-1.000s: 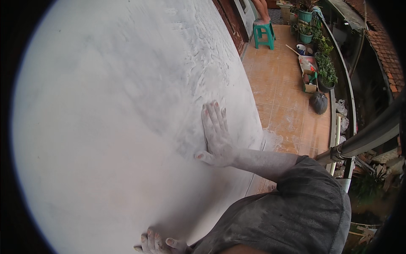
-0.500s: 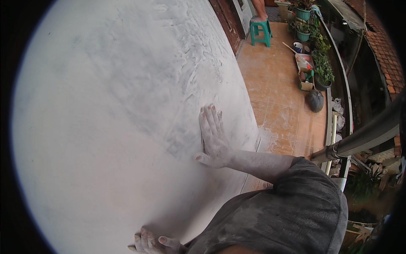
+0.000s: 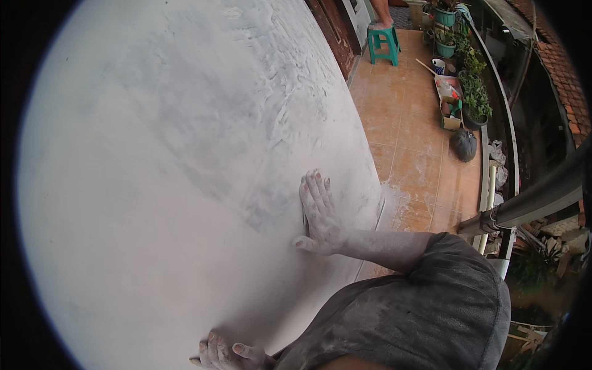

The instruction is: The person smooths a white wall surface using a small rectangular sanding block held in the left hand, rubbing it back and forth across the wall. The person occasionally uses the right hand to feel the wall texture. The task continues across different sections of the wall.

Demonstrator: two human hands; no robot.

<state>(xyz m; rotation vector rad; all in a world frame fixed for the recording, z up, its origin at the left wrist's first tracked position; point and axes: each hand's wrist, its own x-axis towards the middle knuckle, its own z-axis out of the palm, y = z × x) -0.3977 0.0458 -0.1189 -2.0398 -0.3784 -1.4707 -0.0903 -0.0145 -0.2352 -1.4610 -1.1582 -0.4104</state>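
Against the grey plastered wall (image 3: 185,154), seen from the head camera, the right hand (image 3: 319,213) lies flat, fingers spread and pointing up, forearm dusted white. Low at the wall's foot, the left hand (image 3: 225,354) also presses open, holding nothing.

Perhaps a carton (image 3: 452,117) beside plants (image 3: 475,98).

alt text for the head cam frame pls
A person's dusty right hand presses flat, fingers spread, against a white plastered wall, while the left hand touches it lower down. Beside it lie an orange tiled floor, a green stool and potted plants.
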